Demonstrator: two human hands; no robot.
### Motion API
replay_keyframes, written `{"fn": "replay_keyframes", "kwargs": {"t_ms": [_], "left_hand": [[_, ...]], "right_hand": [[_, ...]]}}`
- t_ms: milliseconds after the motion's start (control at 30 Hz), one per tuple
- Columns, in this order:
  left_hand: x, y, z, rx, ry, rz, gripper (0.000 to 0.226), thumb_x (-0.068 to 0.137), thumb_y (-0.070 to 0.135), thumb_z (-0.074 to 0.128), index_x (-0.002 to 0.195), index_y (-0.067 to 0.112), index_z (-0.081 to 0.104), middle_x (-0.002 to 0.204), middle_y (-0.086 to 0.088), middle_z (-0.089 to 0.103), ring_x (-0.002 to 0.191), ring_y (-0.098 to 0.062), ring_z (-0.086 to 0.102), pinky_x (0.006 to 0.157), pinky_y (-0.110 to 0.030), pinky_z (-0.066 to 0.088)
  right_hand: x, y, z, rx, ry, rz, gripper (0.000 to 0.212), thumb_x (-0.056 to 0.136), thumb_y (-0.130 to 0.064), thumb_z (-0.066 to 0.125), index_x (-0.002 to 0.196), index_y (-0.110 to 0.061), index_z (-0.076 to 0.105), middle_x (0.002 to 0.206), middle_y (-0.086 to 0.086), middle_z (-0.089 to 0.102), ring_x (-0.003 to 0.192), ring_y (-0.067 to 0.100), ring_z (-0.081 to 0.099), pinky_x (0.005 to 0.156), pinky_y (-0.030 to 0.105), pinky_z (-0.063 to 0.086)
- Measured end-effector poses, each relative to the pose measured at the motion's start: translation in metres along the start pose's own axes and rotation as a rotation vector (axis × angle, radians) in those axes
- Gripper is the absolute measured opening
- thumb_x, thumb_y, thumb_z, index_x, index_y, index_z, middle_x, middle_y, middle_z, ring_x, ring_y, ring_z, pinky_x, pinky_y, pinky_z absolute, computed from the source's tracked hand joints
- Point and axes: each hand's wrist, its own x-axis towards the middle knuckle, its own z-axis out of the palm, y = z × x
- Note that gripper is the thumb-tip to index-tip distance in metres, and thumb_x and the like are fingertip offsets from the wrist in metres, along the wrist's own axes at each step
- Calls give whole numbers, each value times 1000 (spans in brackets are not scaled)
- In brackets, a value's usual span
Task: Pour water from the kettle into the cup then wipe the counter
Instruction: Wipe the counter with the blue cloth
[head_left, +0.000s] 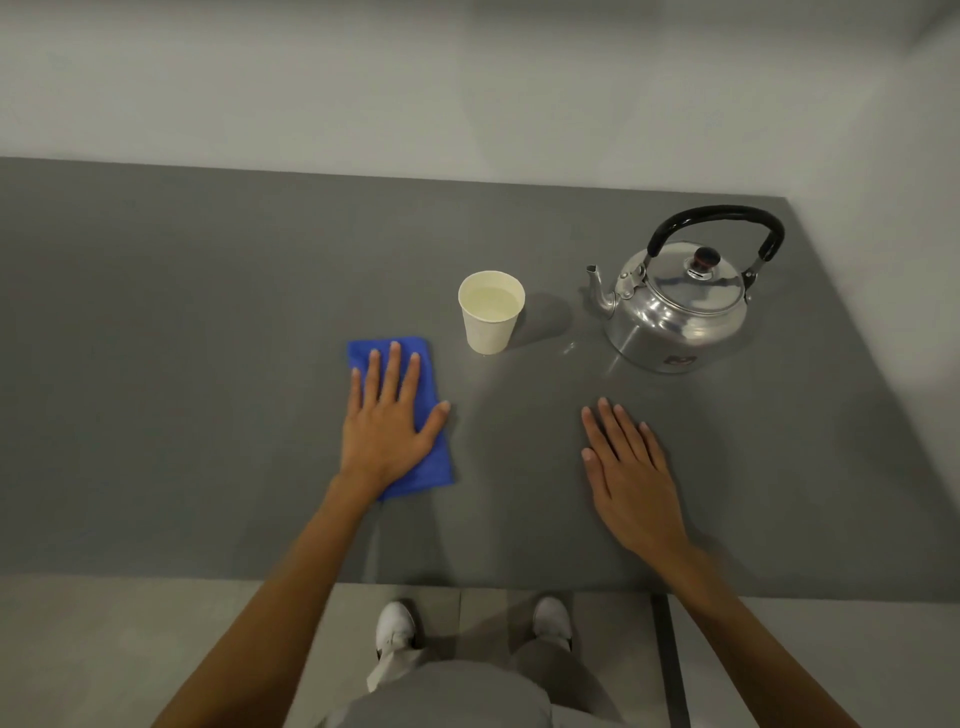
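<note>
A metal kettle (675, 312) with a black handle stands upright at the right of the grey counter (208, 364), its spout pointing left. A white paper cup (491, 314) holding water stands left of it. A folded blue cloth (431, 374) lies flat on the counter left of the cup. My left hand (387, 421) lies flat on the cloth, fingers spread. My right hand (631, 478) rests flat on the bare counter below the kettle, holding nothing.
A few small water drops (569, 348) glisten on the counter between cup and kettle. A white wall runs behind the counter, whose right edge slants near the kettle. My feet (397, 623) in white shoes show below the front edge.
</note>
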Motion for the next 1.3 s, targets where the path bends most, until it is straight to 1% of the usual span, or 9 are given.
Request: {"fn": "replay_keyframes", "kwargs": {"t_ms": [200, 433, 600, 800, 900, 967, 1100, 1200, 1300], "left_hand": [[-46, 66, 25, -6, -43, 272, 76, 90, 65, 20, 149, 20, 7, 159, -4, -1, 145, -26, -11, 119, -48, -3], [-90, 18, 15, -25, -125, 472, 69, 91, 67, 26, 148, 35, 3, 159, 10, 1, 146, -14, -7, 118, -46, -1], [-110, 3, 3, 7, -156, 407, 67, 92, 65, 21, 147, 36, -1, 159, 8, -1, 146, -17, -8, 116, -46, -4], [-135, 13, -1, 25, -169, 282, 63, 96, 56, 21, 148, 23, 12, 156, 0, 15, 144, -16, -5, 114, -42, -4], [-141, 7, 4, -215, -171, 190, 75, 88, 70, 18, 145, 33, -14, 157, 9, -18, 143, -7, -16, 116, -27, -14], [-140, 5, 6, -453, -160, 83, 86, 80, 78, 27, 140, 41, -23, 151, 18, -30, 141, 1, -13, 114, -21, -2], [-133, 1, -8, -943, -103, -159, 104, 68, 59, 69, 135, 56, -10, 148, 32, 4, 134, 12, 15, 108, -16, 23], [-125, -12, -21, -1150, -189, -246, 95, 64, 42, 79, 134, 56, 16, 128, 46, 37, 115, 19, 42, 87, -7, 44], [-119, -25, -30, -1298, -261, -319, 58, 66, 26, 80, 117, 37, 55, 115, 20, 66, 106, -7, 63, 77, -18, 54]], "right_hand": [[1, 1, 0, 19, -4, -15, 55, 96, -38, 12, 146, -15, 19, 154, 8, 24, 143, 20, 15, 116, 40, 13], [11, -20, -4, 357, -12, 53, 51, 100, -35, 34, 144, -9, 30, 156, 9, 22, 145, 17, 9, 114, 30, 6], [29, -78, -12, 566, -84, -98, 53, 96, -42, 39, 141, -13, 36, 154, 6, 25, 142, 19, 16, 113, 34, 21], [43, -126, 2, 471, -130, -233, 57, 98, -43, 38, 143, -10, 30, 157, 8, 18, 145, 20, 9, 115, 31, 2], [37, -137, 6, 581, -83, -266, 43, 98, -28, 43, 135, -7, 39, 145, 11, 41, 141, 19, 24, 118, 31, 6], [35, -139, 2, 712, -64, -273, 30, 97, -22, 47, 124, -10, 46, 125, 8, 56, 126, 20, 44, 113, 32, 26], [45, -138, -30, 942, -252, -334, 7, 96, -28, 49, 98, -23, 46, 84, 3, 61, 71, 19, 56, 68, 39, 49], [61, -142, -52, 1074, -363, -414, 8, 93, -29, 55, 96, -27, 48, 91, -8, 64, 87, 9, 62, 78, 25, 50], [83, -154, -62, 1111, -371, -458, 11, 90, -27, 60, 96, -30, 52, 95, -6, 68, 94, 2, 62, 81, 9, 44]]}}
